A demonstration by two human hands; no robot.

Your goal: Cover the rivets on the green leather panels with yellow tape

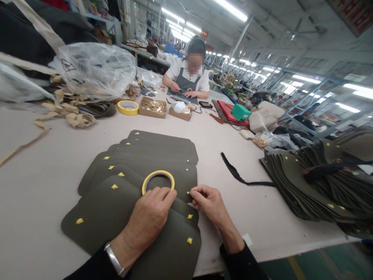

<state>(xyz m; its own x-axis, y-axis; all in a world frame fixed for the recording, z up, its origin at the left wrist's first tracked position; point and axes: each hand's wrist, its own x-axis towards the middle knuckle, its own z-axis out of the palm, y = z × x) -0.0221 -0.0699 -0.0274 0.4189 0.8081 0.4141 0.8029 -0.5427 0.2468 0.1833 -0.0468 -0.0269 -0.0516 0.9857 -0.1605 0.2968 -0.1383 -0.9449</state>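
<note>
Overlapping dark olive panels (116, 210) lie fanned out on the table before me, with yellow tape bits near their edges and small shiny studs along the right side. My left hand (153, 212) is closed around the near edge of a yellow tape roll (159, 174), which rests over the panels. At their right edge my right hand (206, 200) is pinched beside a stud (188, 193). Something tiny and yellowish shows at its fingertips, too small to name.
A thick stack of olive panels (303, 182) lies on the right, near a black strip (233, 170). Farther back are another tape roll (128, 107), boxes of metal parts (152, 107) and a plastic bag (96, 70). A person (189, 77) works across the table.
</note>
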